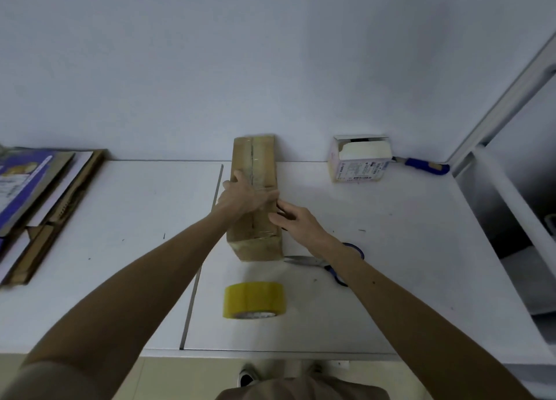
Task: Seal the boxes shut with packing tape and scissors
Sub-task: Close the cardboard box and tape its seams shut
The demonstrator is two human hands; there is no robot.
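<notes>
A long brown cardboard box [254, 159] lies on the white table [391, 264], its far end against the wall, with clear tape along its top seam. My left hand [243, 196] lies flat on the box's top with straight fingers. My right hand [293, 220] touches the box's right edge with fingers extended. A yellow tape roll [254, 299] stands on the table just in front of the box. Blue-handled scissors [319, 262] lie to the right of the box's near end, partly hidden under my right forearm.
A small white carton [359, 160] with an open top sits at the back right, a blue-handled tool [424, 165] beside it. Flattened cardboard and a purple booklet [36, 195] are stacked at the left. A metal frame [511, 99] rises at the right.
</notes>
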